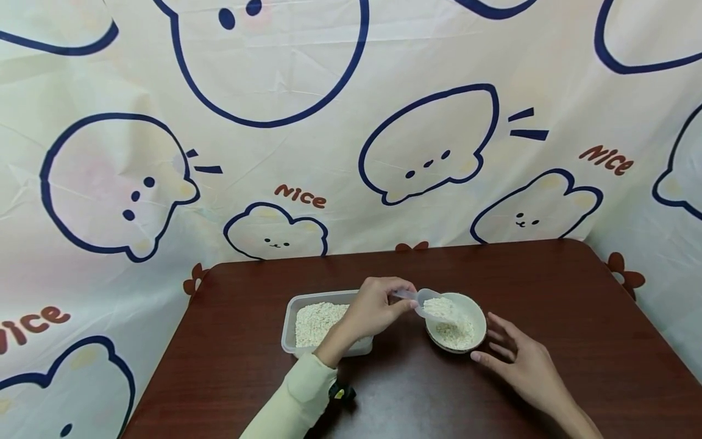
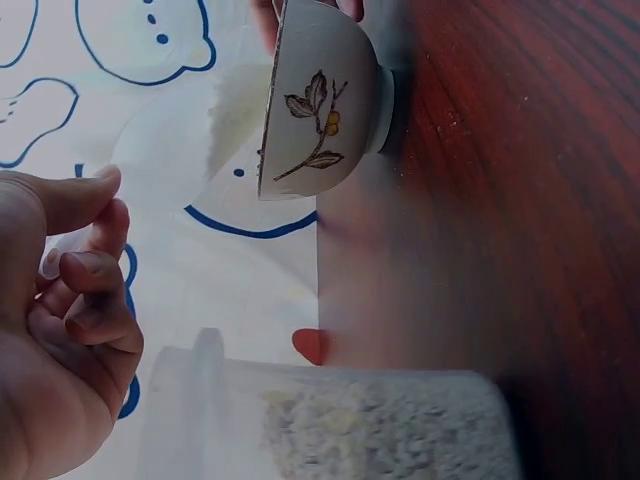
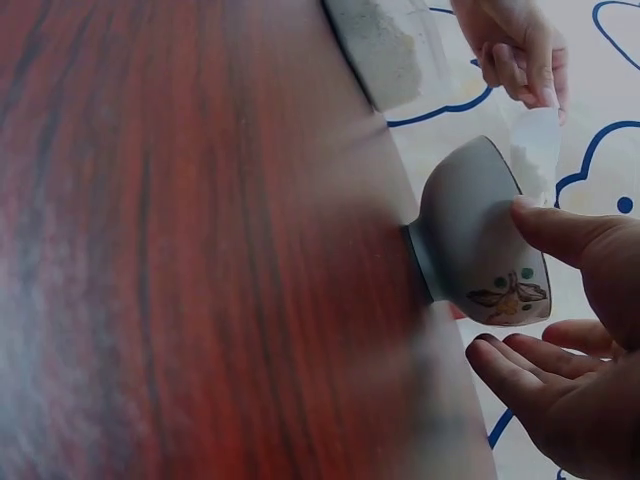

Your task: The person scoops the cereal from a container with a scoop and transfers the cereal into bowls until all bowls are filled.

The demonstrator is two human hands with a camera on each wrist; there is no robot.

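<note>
My left hand (image 1: pixel 375 305) pinches the handle of a translucent plastic scoop (image 1: pixel 423 297), which is tipped over a white bowl (image 1: pixel 476 310). Pale flakes, like oats, lie in the scoop and in the bowl (image 1: pixel 457 334). Brown leaf sprigs decorate the outside of the bowl, as the left wrist view (image 2: pixel 325 110) shows. On the bowl's right side, my right hand (image 1: pixel 529 369) is spread with relaxed fingers; in the right wrist view its thumb (image 3: pixel 560 230) is right at the rim. Behind my left forearm stands a clear plastic container (image 1: pixel 289 326) of the same flakes, partly hidden by that hand.
The dark brown wooden table (image 1: pixel 241 353) carries the bowl and the container. A cloth (image 1: pixel 307 152) printed with cartoon animals hangs behind the table and along its sides. A black strap (image 1: pixel 342 392) shows at my left wrist.
</note>
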